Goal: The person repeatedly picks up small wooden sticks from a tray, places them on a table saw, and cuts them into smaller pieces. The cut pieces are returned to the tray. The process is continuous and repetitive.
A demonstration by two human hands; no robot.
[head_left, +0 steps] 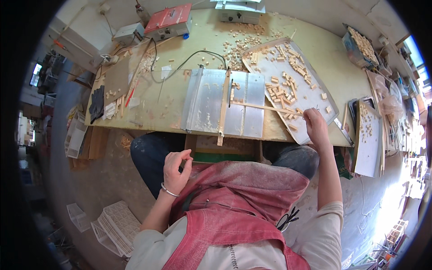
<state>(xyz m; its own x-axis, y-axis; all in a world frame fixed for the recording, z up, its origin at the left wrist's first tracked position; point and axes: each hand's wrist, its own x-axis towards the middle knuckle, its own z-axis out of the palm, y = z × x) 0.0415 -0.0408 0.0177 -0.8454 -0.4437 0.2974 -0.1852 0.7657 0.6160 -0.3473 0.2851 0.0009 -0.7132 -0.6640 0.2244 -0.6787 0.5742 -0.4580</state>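
My right hand (316, 125) pinches the right end of a thin wooden strip (265, 108). The strip reaches left across the tray's edge onto a flat metal saw table (210, 101). Beside the strip's left end, a few small wooden blocks (232, 92) sit by a dark slot in the metal. A wooden fence bar (223, 108) runs front to back over the plate. Above my lap and short of the bench, my left hand (176, 172) is curled, thumb and forefinger drawn near each other. Whatever may be between its fingertips is too small to make out.
A metal tray (307, 96) of cut wooden blocks lies right of the saw table. More blocks (240, 47) are heaped behind. Dark gloves (96, 104) and wood strips lie at left. Red and grey machine boxes (168, 22) stand at the back. A block-filled bin (362, 45) stands far right.
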